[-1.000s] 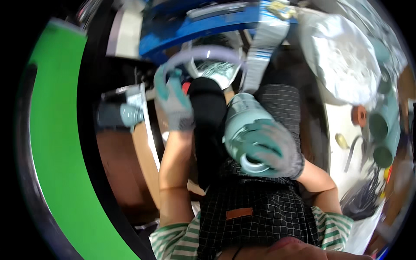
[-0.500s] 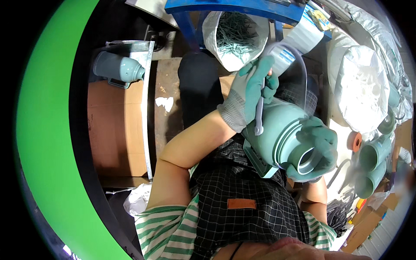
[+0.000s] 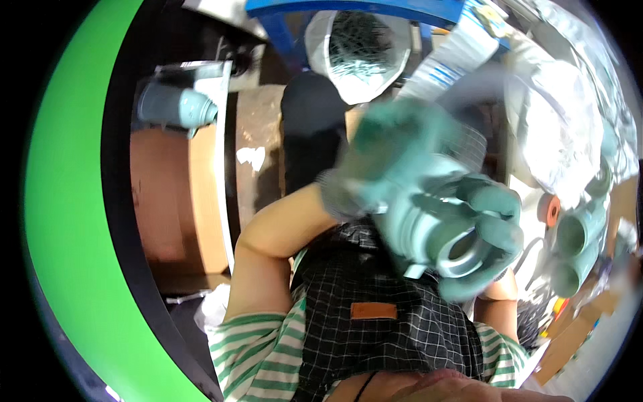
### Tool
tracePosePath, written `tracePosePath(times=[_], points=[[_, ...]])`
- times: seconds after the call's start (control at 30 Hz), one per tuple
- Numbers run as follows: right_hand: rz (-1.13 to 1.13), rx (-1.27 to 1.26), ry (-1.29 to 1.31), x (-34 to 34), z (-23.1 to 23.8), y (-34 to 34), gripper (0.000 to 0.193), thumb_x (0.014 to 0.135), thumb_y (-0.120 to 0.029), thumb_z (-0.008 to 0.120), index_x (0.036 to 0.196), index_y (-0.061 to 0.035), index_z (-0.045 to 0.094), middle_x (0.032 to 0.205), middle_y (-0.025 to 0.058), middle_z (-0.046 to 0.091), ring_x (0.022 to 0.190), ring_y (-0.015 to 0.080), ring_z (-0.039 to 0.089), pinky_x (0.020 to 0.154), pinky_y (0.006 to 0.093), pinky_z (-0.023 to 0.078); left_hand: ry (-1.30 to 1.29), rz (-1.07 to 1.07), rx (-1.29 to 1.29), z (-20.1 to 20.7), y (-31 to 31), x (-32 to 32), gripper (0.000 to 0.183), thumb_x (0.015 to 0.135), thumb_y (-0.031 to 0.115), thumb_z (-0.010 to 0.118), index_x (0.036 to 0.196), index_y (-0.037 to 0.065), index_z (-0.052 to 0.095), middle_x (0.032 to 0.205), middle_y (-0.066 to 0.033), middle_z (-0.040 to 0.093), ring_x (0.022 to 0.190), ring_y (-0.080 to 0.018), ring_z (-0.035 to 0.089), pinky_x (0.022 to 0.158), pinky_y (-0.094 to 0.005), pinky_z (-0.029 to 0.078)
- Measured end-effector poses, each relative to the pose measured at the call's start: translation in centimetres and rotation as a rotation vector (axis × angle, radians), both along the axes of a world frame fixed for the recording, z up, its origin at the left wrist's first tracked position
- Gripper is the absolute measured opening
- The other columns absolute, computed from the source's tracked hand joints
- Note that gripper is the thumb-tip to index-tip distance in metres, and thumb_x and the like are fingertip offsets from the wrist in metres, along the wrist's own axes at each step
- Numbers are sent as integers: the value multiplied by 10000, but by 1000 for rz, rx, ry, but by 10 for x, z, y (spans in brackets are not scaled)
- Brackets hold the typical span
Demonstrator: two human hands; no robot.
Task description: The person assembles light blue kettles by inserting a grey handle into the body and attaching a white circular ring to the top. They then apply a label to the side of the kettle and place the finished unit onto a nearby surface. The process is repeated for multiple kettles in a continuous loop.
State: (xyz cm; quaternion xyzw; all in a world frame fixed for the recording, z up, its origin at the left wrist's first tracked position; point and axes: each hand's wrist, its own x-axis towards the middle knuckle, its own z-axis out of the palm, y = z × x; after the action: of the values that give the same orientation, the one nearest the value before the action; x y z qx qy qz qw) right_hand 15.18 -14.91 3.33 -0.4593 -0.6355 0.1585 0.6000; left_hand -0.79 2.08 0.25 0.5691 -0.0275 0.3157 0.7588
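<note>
A pale green plastic pipe fitting (image 3: 426,234) with a ringed collar and a round open mouth lies tilted over my lap, mouth toward the lower right. My right hand (image 3: 501,218), in a green-coated glove, is wrapped round the mouth end. Over the fitting's far left part is my left hand (image 3: 396,144), in a matching glove, badly smeared by motion. Its fingers and anything in them cannot be made out. A faint see-through grey band (image 3: 479,90) blurs past above it. The fitting's far body is mostly hidden behind the left hand.
Ahead stands a white sack (image 3: 378,87) of thin green strips below a blue frame (image 3: 355,8). On the left, a similar fitting (image 3: 181,107) lies above a cardboard box (image 3: 171,201). To the right are a pale bag (image 3: 559,127), an orange-brown roll (image 3: 550,210) and green pipe pieces (image 3: 573,234).
My left hand, which gripped a slim grey tool over the fitting, has swung lower and blurred; that tool no longer shows clearly. The right hand keeps its hold at the mouth.
</note>
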Motion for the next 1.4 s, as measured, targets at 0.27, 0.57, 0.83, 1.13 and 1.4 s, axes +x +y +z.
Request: tracePosePath(times=[0.27,0.57,0.83,1.13,1.4], points=[[-194,-275,898,-1,-25,29,842,890,-90,736,1626,-51,330,1098,73,572,936,130,577,793,273,515,393,412,-181,-9,9,-12,310,1116,306,474,1033,33,597,771,-64,571,653,-125,522,607,-245,399],[-112,-218,1295,-13,-16,20,758,868,54,590,1596,-24,396,764,5,570,613,61,506,574,211,434,5,464,863,-21,-41,-62,832,857,511,791,1492,104,438,1236,-113,642,1095,-311,678,941,-511,528],[-115,-178,969,8,-15,18,484,882,-14,719,1350,23,600,1137,101,683,907,155,701,844,286,587,-28,201,1015,-11,-33,-57,307,1040,193,636,1327,230,533,1274,-127,726,1190,-389,682,1018,-593,524],[-257,29,732,12,-10,7,562,926,-135,749,1421,24,535,1181,119,669,1052,161,686,913,310,589,16,209,939,-9,-32,-41,428,1033,279,643,1401,164,456,1362,-167,646,1260,-408,630,1063,-594,499],[-337,-317,1051,36,-92,-65,579,995,-278,723,1449,31,539,1379,148,626,1215,207,645,1045,336,543,21,583,909,42,-12,-6,627,1040,383,622,1534,98,361,1494,-219,533,1344,-422,565,1101,-591,471]])
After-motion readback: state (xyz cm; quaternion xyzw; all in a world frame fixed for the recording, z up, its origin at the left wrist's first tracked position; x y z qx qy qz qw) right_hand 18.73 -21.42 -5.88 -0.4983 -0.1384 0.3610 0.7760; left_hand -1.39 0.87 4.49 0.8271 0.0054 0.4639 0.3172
